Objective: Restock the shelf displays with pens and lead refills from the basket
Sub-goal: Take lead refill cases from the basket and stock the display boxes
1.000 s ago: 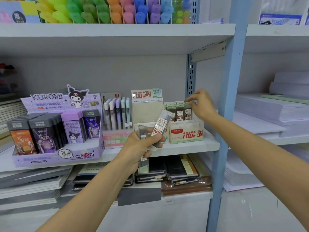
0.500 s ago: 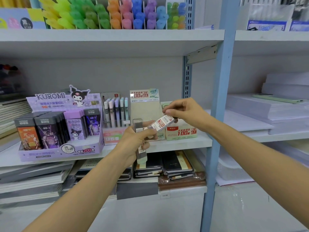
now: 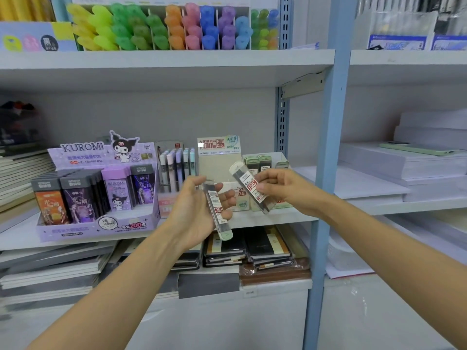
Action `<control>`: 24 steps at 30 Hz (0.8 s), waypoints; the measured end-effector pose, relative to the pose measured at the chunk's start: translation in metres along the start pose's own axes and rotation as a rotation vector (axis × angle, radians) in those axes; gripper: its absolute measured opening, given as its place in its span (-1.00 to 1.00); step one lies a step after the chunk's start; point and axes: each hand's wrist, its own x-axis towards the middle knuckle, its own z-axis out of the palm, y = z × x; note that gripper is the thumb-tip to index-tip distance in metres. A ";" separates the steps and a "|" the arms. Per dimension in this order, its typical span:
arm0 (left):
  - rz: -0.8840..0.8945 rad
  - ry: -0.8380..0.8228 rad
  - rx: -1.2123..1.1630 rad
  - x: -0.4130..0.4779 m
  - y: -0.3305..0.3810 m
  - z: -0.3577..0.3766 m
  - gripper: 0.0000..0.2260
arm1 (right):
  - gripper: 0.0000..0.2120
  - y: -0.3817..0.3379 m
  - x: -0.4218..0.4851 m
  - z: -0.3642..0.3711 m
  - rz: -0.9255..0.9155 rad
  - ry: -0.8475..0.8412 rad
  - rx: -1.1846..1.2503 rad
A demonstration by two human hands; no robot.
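The left grip (image 3: 199, 213) is curling its thumb and fingers round the upright refill case (image 3: 217, 210). This clear lead case is lying across the palm, with its pale green cap pointing down and sticking out below the fingers. The right grip (image 3: 283, 190) is pinching the tilted refill case (image 3: 249, 184) between thumb and fingers at its lower half. The rounded upper end of that case is leaning up and to the left, clear of the hand, and a red and white label is facing the camera. The two cases are sitting near each other but are not touching, and each is staying wholly within its own grip. Both are hanging in the air in front of the middle shelf (image 3: 285, 218), just before the beige display box (image 3: 218, 162) marked 2B 0.5. Behind the right grip, a second display box (image 3: 280, 159) is holding green-capped cases (image 3: 264, 162) standing in rows. To the left, a pen stand (image 3: 177, 168) and the purple Kuromi display (image 3: 101, 198) are sitting on the same shelf. Highlighters (image 3: 177, 29) are filling the shelf above, notebooks (image 3: 252, 248) are lying stacked on the one below, and paper stacks (image 3: 417, 168) are lying beyond the blue upright (image 3: 328, 147).
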 end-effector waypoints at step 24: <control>0.092 0.061 0.395 -0.012 -0.009 -0.006 -0.75 | -0.83 -0.003 0.007 0.028 -0.073 -0.015 0.225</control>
